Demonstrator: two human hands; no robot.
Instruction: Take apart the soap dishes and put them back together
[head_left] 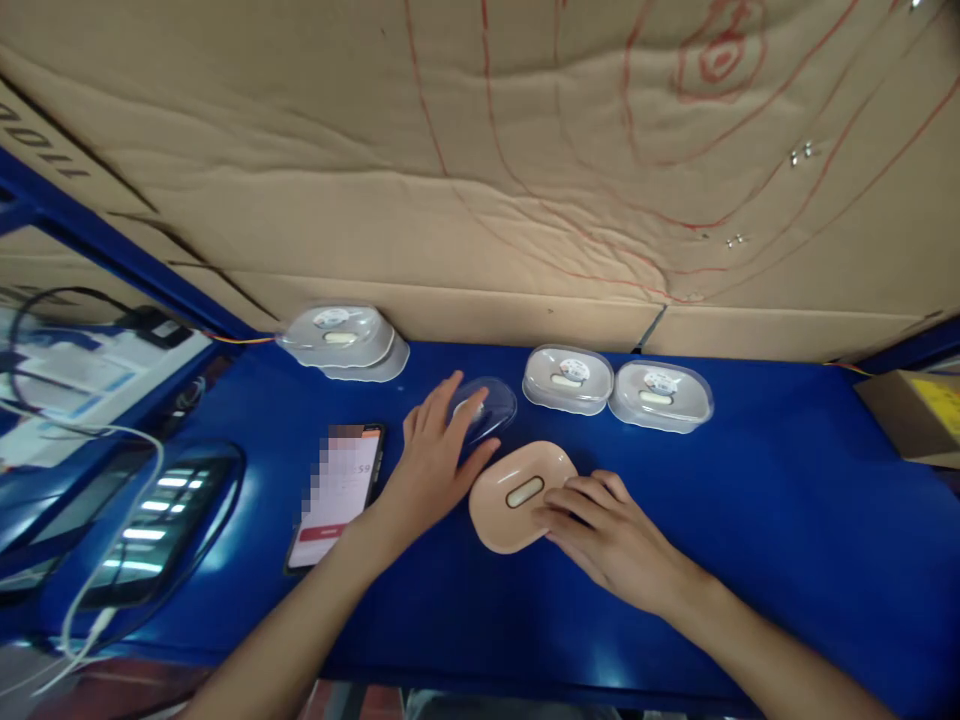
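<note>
While I am watching from afar through the head camera, a white cable (102,622) is trailing down the far left of the blue table (787,520), crossing a dark glossy panel (169,510) that is reflecting lights. Behind it a black adapter (159,326) is sitting near the cardboard wall (337,220). Next, a stack of lidded trays (341,340) is standing near that wall, and a phone (341,495) with a lit screen is lying just beside my left forearm, hemming in that side. My left hand (431,460) is spreading its fingers wide, palm down, over part of a clear lid (499,408); I cannot tell whether it is touching it. To the right, a peach dish (499,500) is tilting slightly in front of me, and my right hand (600,530) is closing its curled fingers on the dish's right edge. Beyond that hand, two single lidded trays (660,395) are standing side by side near the wall, and at the far right a cardboard carton (889,410) with a yellow patch is occupying the table's edge. Counting up, I am seeing one phone, one loose lid, one peach dish, one carton and four lidded trays: two stacked, two single.
</note>
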